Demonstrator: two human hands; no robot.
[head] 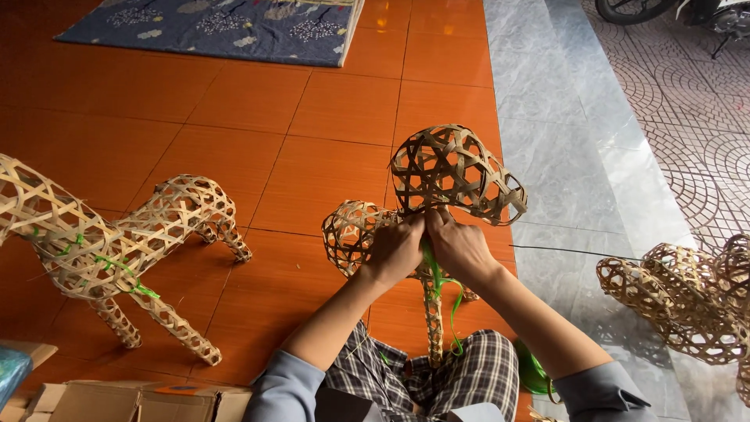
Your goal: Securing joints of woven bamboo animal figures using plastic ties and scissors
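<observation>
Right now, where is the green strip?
In the head view the green strip hangs at centre, between the left hand and right hand, beside the woven leg under the woven head.

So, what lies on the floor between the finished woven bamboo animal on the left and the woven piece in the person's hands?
In the head view, only bare orange floor tiles separate the woven bamboo animal from the held woven bamboo piece.

Woven animal [117, 250] left of hands' woven frame [457, 172]; baskets [687, 297] right.
</observation>
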